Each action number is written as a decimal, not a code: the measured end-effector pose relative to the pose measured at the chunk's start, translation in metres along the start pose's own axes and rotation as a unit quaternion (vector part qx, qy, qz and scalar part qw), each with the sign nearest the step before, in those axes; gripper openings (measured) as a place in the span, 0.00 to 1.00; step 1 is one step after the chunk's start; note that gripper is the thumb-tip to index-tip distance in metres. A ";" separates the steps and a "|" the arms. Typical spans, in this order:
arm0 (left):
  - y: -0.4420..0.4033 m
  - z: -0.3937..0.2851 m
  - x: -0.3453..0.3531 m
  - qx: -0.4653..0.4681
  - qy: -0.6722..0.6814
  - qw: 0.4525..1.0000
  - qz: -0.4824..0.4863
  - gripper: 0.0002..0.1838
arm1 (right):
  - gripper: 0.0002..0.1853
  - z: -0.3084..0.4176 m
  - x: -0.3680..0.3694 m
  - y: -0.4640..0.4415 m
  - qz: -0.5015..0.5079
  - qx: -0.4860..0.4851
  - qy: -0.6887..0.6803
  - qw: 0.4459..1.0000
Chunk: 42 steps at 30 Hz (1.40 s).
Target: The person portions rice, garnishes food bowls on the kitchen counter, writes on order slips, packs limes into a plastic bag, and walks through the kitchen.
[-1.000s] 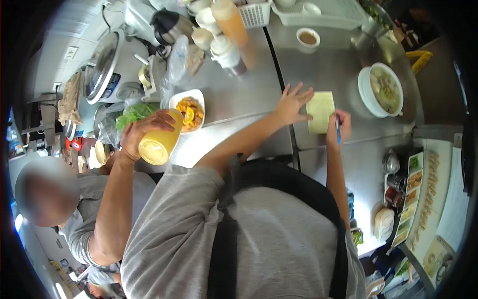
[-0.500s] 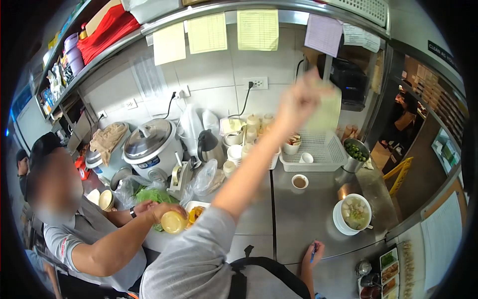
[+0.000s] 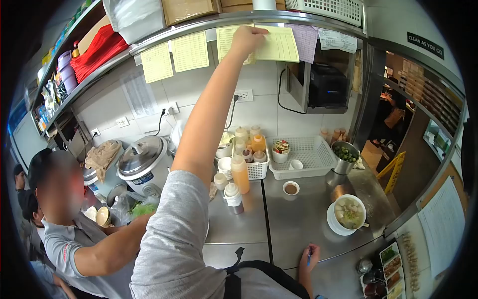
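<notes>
Pinching the yellow order slip (image 3: 280, 46), spread right of the left hand (image 3: 248, 41), near its upper-left corner. Probably light, limp, easily torn; best held along its top edge. Well below, grasping a blue pen (image 3: 308, 260) in the right hand (image 3: 312, 255).

The left hand (image 3: 249, 41) is raised to the front edge of the shelf (image 3: 199, 26), fingers on a yellow slip (image 3: 280, 46) beside a purple sheet (image 3: 304, 42). The right hand (image 3: 310, 255) holds a blue pen (image 3: 308, 259) near the front edge of the counter (image 3: 298, 224). A soup bowl (image 3: 349, 212) stands towards the counter's right edge; a white tray (image 3: 323, 155) sits along its back edge, just behind a sauce cup (image 3: 291, 188).
</notes>
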<state>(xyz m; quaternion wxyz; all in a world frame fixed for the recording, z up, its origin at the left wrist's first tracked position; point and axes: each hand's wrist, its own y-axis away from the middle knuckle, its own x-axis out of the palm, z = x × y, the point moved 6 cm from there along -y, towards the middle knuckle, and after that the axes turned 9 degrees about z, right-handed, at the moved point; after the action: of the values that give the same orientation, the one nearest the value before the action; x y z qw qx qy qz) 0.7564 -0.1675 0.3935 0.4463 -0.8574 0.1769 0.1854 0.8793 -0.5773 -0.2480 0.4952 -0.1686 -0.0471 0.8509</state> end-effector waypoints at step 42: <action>-0.070 -0.044 0.309 -0.064 0.530 0.841 0.088 0.24 | 0.07 -0.023 -0.006 0.003 -0.026 0.052 -0.080 0.995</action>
<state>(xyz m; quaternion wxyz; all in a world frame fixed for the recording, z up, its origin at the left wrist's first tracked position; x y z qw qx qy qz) 1.0650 -0.2095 0.3187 0.2103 -0.8324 0.4488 -0.2480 0.8872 -0.5863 -0.2694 0.5199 -0.0731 -0.0464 0.8498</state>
